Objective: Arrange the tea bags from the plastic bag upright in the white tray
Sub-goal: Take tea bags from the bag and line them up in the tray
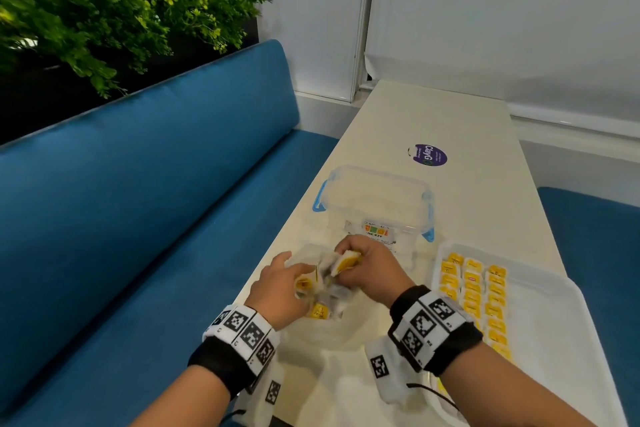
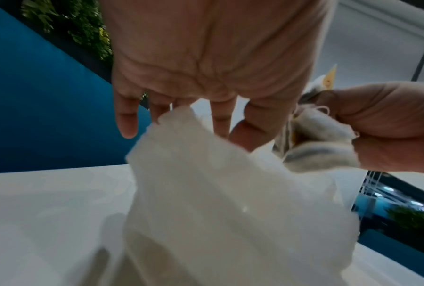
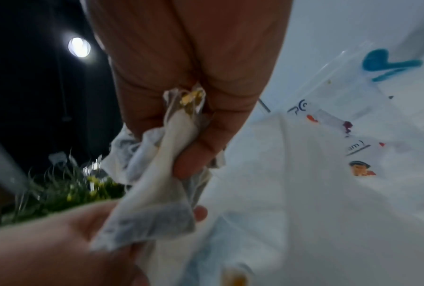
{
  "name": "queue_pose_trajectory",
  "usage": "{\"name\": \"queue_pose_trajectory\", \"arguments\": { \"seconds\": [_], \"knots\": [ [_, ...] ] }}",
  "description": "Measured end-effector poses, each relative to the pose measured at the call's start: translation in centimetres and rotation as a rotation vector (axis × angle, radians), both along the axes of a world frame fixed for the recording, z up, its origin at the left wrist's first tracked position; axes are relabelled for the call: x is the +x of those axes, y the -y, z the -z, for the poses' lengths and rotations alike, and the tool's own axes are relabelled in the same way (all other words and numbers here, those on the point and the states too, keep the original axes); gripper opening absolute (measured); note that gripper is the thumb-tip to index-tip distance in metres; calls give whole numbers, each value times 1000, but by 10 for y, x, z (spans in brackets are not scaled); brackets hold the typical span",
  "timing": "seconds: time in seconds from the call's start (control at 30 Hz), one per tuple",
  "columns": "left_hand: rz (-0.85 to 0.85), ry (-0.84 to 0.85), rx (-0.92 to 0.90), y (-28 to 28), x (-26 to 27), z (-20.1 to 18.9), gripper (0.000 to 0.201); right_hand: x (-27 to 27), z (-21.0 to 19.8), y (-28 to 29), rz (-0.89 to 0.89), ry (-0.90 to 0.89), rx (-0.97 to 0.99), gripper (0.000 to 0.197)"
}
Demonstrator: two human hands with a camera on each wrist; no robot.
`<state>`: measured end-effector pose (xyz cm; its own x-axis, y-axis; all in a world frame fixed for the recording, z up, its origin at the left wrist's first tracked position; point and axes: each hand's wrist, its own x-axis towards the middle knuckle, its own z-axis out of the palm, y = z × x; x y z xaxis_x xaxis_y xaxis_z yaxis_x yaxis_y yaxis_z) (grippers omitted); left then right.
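A clear plastic bag [image 1: 322, 331] lies on the cream table with loose yellow-tagged tea bags [image 1: 317, 310] inside it. My left hand [image 1: 284, 284] holds the bag's upper edge [image 2: 230, 193] between thumb and nearly straight fingers [image 2: 220, 118]. My right hand [image 1: 367, 270] grips a crumpled bunch of tea bags [image 1: 346, 262] just above the bag's mouth; in the right wrist view the bunch [image 3: 157, 183] hangs from my curled fingers [image 3: 201, 151]. The white tray [image 1: 554, 322] stands to the right, with rows of upright tea bags [image 1: 472, 291] along its left side.
An open clear box with blue clips [image 1: 377, 198] stands just beyond my hands. A purple round sticker [image 1: 427, 154] lies farther back on the table. A blue padded bench [image 1: 138, 201] runs along the left, with green plants [image 1: 104, 10] behind it.
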<state>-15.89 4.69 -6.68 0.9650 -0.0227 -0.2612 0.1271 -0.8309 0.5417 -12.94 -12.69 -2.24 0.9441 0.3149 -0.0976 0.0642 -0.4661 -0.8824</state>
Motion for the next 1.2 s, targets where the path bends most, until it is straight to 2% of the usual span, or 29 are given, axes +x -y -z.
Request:
{"name": "queue_pose_trajectory", "arguments": {
  "seconds": [0.13,0.23,0.3,0.37,0.43,0.5,0.57,0.63,0.73,0.77,0.93,1.0,1.07,1.2],
  "knots": [
    [-150,255,-245,9,-2,-24,33,7,-35,11,72,-24,235,38],
    [-295,305,-638,25,4,-47,23,8,-68,21,85,14,388,35],
    [-373,144,-1042,42,9,-65,19,7,-88,31,78,43,478,33],
    [-364,-100,-1354,62,14,-77,44,3,-102,41,71,62,553,31],
    [-290,-275,-1533,85,15,-85,63,-2,-110,53,91,84,555,28],
    [-183,-381,-1653,109,15,-88,75,-9,-110,67,146,119,471,28],
    [-83,-427,-1728,130,14,-88,77,-14,-101,82,212,168,303,30],
    [4,-474,-1794,149,14,-83,64,-21,-84,94,275,229,84,32],
    [-5,-538,-1746,179,11,-68,58,-32,-57,112,342,252,-95,24],
    [-27,-548,-1709,189,9,-64,51,-36,-49,118,357,236,-119,23],
    [-171,-593,-1599,226,6,-44,23,-51,-28,143,406,144,-229,29],
    [-220,-613,-1579,233,7,-42,22,-55,-27,153,409,92,-202,35],
    [-212,-606,-1545,237,10,-39,23,-60,-27,164,418,62,-92,42],
    [-229,-619,-1491,247,10,-39,22,-69,-23,177,460,79,-17,52]
  ]
}}
